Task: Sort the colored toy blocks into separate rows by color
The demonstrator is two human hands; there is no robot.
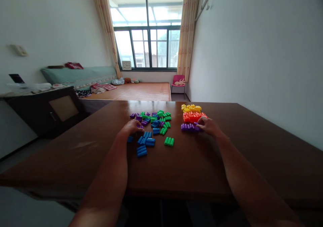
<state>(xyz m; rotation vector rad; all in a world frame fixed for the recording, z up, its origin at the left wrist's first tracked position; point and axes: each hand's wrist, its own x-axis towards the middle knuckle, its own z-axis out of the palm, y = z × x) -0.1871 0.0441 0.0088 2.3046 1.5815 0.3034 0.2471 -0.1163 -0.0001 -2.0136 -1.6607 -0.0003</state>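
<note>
My left hand [130, 127] is at the left side of a loose pile, its fingers closed on a small purple ridged plastic piece [140, 127]. Blue pieces [142, 151], green pieces [169, 141] and more purple ones lie mixed around it. My right hand [208, 125] pinches a purple piece at the right end of a purple row [189, 127]; the fingers partly cover that piece. Just behind this row sit a red-orange group [192, 116] and, farther back, a yellow group [191, 108].
Everything lies on a dark brown glossy table [96, 156]. Beyond its far edge is a bed [143, 89] with cloths on it, and a pink chair [178, 79]. A dark cabinet [37, 109] stands to the left, a white wall [257, 52] to the right.
</note>
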